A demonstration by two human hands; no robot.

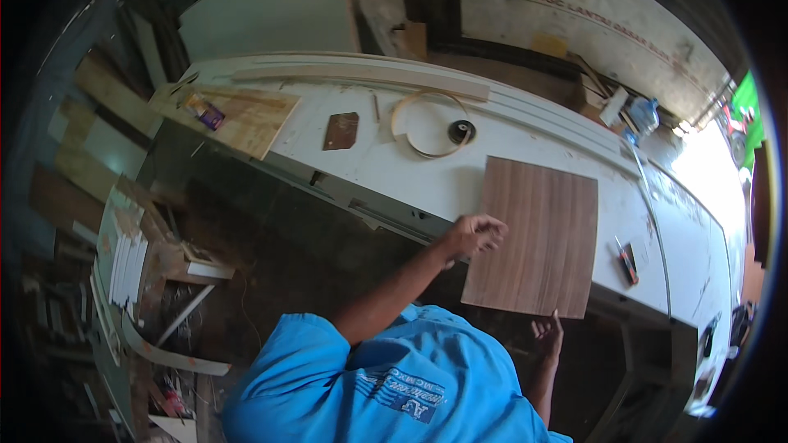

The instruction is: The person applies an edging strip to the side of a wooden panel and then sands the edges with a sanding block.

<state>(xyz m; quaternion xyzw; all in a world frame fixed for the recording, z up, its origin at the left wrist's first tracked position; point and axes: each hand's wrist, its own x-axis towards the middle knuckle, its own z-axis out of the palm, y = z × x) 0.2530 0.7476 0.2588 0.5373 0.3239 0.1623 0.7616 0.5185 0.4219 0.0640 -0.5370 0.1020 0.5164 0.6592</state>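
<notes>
A flat, square wood-grain panel (538, 234) lies over the front edge of the white worktable, its near part overhanging. Beside its left edge is my left hand (476, 236), fingers bent together; whether something small is between them is hidden. My right hand (548, 332) is at the panel's near edge, palm up with fingers apart, its thumb tip close to or touching that edge. To the panel's right rests a cutter knife (628, 262) with an orange and dark handle.
On the white worktable (394, 184) sit a loose coil of thin pale strip (400, 115), a small black roll (461, 131), a brown offcut (341, 131) and long boards (361, 74). A plywood piece (254, 119) carries a small can (205, 112). Scrap wood crowds the left side.
</notes>
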